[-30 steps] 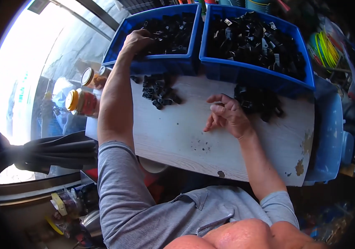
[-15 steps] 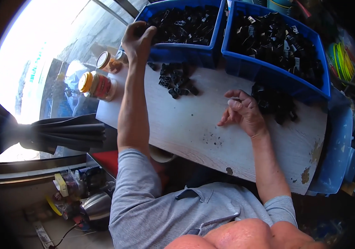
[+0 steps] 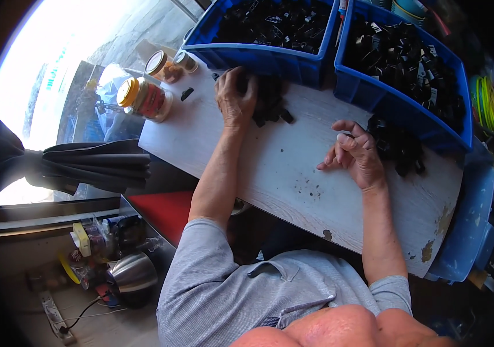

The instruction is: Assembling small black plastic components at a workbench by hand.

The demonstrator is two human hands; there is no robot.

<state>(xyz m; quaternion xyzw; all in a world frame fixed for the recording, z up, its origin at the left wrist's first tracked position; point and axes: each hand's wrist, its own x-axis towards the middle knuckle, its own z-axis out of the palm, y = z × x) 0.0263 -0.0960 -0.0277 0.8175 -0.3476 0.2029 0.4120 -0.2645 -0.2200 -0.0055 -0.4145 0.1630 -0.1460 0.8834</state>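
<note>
A person in a ribbed grey short-sleeved shirt sits at a pale, wood-grained desk. The left hand arches over the left edge of a pile of small black plastic parts near the desk's far side. Its fingertips are hidden, so I cannot tell whether it grips a piece. The right hand is loose, fingers bent and parted, just beside a second black pile, which it partly covers. Both heaps are so dark that single shapes blur together; blocky, angular ends show at the edges.

Behind them stand two smooth blue plastic bins, heaped with similar black bits (some catch a pale glint). The left bin's far rim is cut off by the top of my view. One slim black piece lies apart, near a clear, rounded jar with a yellow lid. Brown, ragged patches mark the desk's right corner, where the surface has flaked. Outside, the window glares white, washing out detail.
</note>
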